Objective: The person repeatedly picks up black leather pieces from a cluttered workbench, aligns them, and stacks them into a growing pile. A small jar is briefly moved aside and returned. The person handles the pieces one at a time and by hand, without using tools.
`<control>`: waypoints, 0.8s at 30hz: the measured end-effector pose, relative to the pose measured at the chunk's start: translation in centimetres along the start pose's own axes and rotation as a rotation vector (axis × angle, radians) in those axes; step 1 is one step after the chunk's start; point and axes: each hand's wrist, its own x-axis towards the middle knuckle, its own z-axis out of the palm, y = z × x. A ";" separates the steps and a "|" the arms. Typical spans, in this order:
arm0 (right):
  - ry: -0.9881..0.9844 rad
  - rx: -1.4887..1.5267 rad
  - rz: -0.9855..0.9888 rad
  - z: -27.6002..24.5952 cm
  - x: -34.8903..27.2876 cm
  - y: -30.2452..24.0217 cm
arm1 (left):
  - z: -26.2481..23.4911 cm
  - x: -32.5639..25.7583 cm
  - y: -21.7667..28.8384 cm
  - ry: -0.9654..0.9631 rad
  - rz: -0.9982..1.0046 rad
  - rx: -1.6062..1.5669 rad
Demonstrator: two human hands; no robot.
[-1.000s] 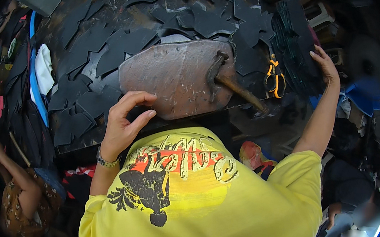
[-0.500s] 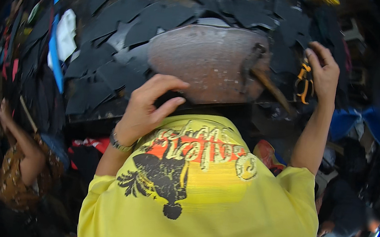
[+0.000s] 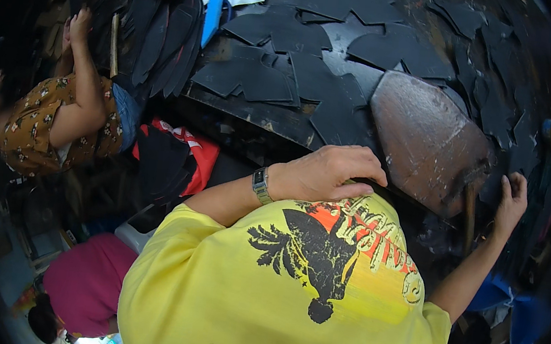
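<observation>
Left hand [image 3: 326, 174] rests with fingers curled loosely, empty, at the table [image 3: 255, 112] edge. Right hand [image 3: 511, 202] presses flat, seemingly on black cutouts [image 3: 499, 116] beside the metal plate [image 3: 422, 138]; gripping one looks next.

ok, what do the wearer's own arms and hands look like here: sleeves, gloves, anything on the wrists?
Both hands are bare, no gloves. The left hand has a silver metal-band wristwatch on its wrist. The right hand shows nothing on the wrist. Forearms are uncovered; the short sleeves of a yellow T-shirt with a black, orange and red print end above the elbows. No rings that I can make out.
</observation>
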 end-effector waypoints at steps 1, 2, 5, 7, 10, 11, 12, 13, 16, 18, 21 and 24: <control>0.048 0.099 0.023 -0.3 0.6 0.2 | -0.1 -0.1 -0.1 0.006 0.002 -0.013; 0.061 0.140 -0.062 -0.5 0.9 0.0 | -0.2 -0.2 -0.1 0.008 -0.006 -0.048; 0.301 0.183 -0.099 -0.3 1.2 -3.3 | -0.7 -0.1 0.0 -0.009 0.006 -0.038; 0.251 0.308 -0.151 0.8 0.1 -7.4 | -1.1 0.2 0.2 0.004 0.041 -0.007; -0.038 0.436 -0.124 4.6 -2.9 -13.8 | -2.1 0.6 0.4 0.060 0.036 0.021; -0.165 0.468 -0.066 6.2 -4.3 -15.5 | -2.5 0.8 0.5 0.080 0.047 0.037; -0.288 0.483 -0.038 8.2 -5.1 -16.7 | -2.9 1.0 0.6 0.096 0.052 0.052; -0.389 0.420 -0.043 9.7 -6.0 -17.5 | -3.4 1.2 0.6 0.111 0.052 0.074; -0.497 0.479 0.047 13.8 -7.4 -17.8 | -5.4 1.5 0.9 0.155 0.030 0.160; -0.456 0.446 0.025 14.9 -7.3 -17.2 | -7.2 1.6 1.0 0.199 0.009 0.232; -0.363 0.415 -0.040 14.9 -6.8 -16.1 | -10.0 1.7 1.0 0.265 -0.111 0.279; -0.334 0.296 -0.090 14.3 -6.0 -15.8 | -13.2 2.5 0.1 0.331 -0.140 0.365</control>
